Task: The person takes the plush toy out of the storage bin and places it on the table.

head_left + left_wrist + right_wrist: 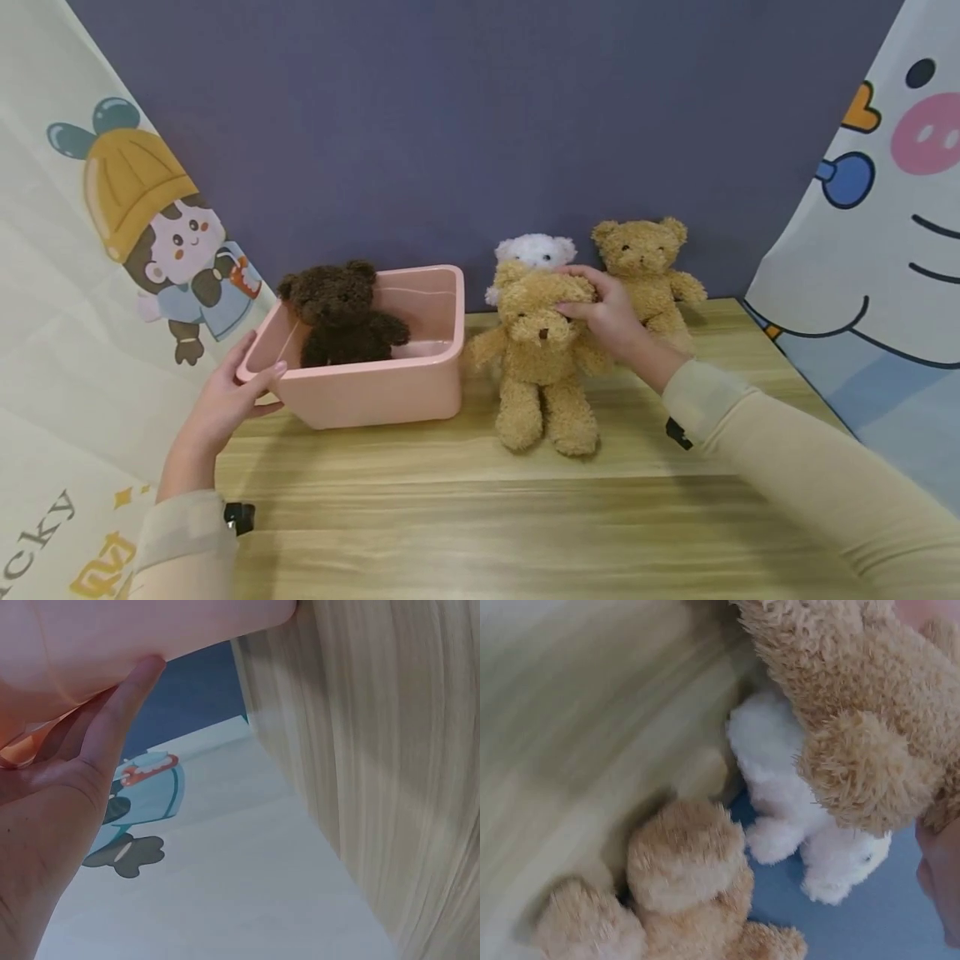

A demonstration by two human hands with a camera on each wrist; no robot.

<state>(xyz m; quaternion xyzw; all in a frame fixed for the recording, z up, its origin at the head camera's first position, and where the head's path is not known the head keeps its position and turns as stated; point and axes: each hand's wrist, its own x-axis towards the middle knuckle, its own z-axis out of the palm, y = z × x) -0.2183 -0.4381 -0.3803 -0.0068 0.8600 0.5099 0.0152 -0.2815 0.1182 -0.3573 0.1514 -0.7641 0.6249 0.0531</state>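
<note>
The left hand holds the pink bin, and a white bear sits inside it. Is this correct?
No: in the head view, the bear inside the pink bin is dark brown, not white. The left hand does hold the bin.

A desk (450,525) before a dark blue backdrop (450,125).
Its top is marked with streaked wood grain. It is flanked by a left sheet (45,350), printed with a cartoon child (180,237) in a yellow hat (131,187) and lettering (37,533), and a right sheet (810,275) printed with a pink snout (918,154).

Two tan bears (542,367), one white bear (536,249), one brown bear (333,304); one pink bin (375,396); one table (465,525).
</note>
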